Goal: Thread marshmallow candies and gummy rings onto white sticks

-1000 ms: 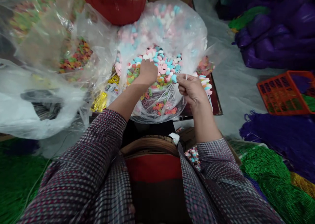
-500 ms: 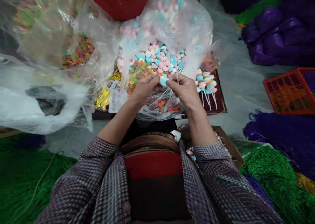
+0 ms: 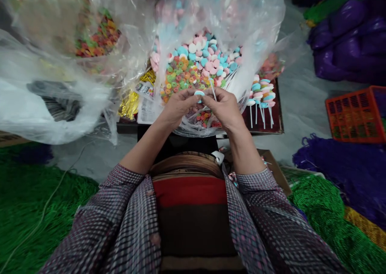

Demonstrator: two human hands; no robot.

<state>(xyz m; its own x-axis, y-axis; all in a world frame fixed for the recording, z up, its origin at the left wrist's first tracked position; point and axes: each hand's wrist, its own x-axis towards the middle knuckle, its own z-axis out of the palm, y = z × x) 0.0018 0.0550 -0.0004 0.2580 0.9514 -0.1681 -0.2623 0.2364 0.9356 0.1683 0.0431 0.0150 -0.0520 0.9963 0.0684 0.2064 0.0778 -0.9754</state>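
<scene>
A small blue-and-white marshmallow [image 3: 199,93] is pinched between the fingertips of both my hands, over an open plastic bag of sweets. My left hand [image 3: 177,106] grips its left side with thumb and forefinger. At its right side, my right hand [image 3: 223,105] is closed, and a thin white stick [image 3: 212,89] rises from between those fingers. Just beyond lie ring-shaped gummies [image 3: 181,75] in orange, green and yellow. Behind them is a heap of pink, blue and white marshmallows [image 3: 208,57]. Several loaded skewers [image 3: 263,92] lie to the right of my right hand, sticks toward me.
At left, a clear bag [image 3: 132,37] of coloured rings bulges beside gold ties [image 3: 129,104]. The dark table edge [image 3: 128,128] runs in front of me. An orange crate [image 3: 356,115] stands on the floor at right, with green strands [image 3: 319,201] nearer. A cardboard box [image 3: 274,169] sits below.
The marshmallow has turned from showing its blue face to showing its blue-and-white edge. My hands have come closer together around it. The whole view has shifted slightly.
</scene>
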